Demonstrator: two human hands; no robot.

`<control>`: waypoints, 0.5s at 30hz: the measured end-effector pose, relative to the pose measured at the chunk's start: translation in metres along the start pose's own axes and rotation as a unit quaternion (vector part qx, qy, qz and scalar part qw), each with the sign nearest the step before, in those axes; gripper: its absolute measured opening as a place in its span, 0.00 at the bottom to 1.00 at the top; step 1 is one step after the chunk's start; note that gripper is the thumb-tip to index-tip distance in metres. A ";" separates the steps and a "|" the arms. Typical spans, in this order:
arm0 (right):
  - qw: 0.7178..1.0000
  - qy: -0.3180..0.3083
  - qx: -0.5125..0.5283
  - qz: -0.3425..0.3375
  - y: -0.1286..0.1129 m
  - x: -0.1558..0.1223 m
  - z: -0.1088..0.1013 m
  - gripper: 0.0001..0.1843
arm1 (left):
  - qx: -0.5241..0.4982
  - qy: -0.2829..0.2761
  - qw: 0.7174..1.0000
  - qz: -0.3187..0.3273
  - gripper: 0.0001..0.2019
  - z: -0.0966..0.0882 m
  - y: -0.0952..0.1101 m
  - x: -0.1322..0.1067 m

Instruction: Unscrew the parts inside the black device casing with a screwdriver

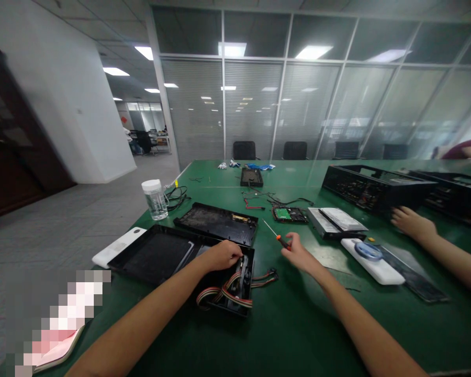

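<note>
Over the right end of a shallow black casing (149, 251) is my left hand (224, 255), its thumb and fingers pinched together. What it pinches, if anything, is too small to make out. Just below it, a part with a bundle of striped ribbon wires (235, 298) sits inside the casing, and some wires spill over its right side. My right hand (297, 252) grips a screwdriver (279, 238) by its orange and black handle, above the green table. The screwdriver's thin shaft points up and left, apart from the casing.
A black panel (215, 222) lies behind the casing, with a clear jar (156, 201) to its left. A circuit board (288, 213), a silver drive unit (333, 222) and a white power strip (377, 264) lie rightward. Another person's hand (410, 222) touches a black chassis (371, 188).
</note>
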State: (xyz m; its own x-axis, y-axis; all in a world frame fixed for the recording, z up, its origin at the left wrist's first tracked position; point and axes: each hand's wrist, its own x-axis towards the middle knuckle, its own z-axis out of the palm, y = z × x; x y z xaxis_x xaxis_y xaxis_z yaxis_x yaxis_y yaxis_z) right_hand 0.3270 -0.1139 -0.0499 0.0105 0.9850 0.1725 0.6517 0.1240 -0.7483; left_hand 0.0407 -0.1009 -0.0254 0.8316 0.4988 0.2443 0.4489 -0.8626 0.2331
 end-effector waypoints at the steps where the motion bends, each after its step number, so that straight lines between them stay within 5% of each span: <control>1: 0.999 -0.020 0.043 -0.003 -0.002 -0.001 -0.001 0.24 | -0.008 0.002 1.000 -0.004 0.09 -0.001 0.000 0.000; 6: 0.982 -0.070 0.153 -0.085 -0.028 -0.009 -0.012 0.16 | -0.018 0.005 0.997 -0.070 0.07 -0.004 0.002 -0.001; 11: 0.982 0.087 0.094 -0.142 -0.043 -0.020 -0.012 0.17 | -0.009 0.003 0.997 -0.077 0.07 -0.002 0.004 -0.002; 15: 0.981 0.097 0.073 -0.153 -0.046 -0.024 -0.003 0.18 | -0.016 -0.001 0.997 -0.069 0.08 -0.001 0.003 -0.001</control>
State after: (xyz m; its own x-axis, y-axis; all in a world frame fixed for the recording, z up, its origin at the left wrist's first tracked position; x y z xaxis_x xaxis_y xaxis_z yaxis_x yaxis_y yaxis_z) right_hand 0.2987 -0.1438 -0.0179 -0.0165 0.8591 0.5115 0.5309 0.4410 -0.7236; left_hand 0.0408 -0.1040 -0.0242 0.7633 0.6125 0.2056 0.5486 -0.7825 0.2945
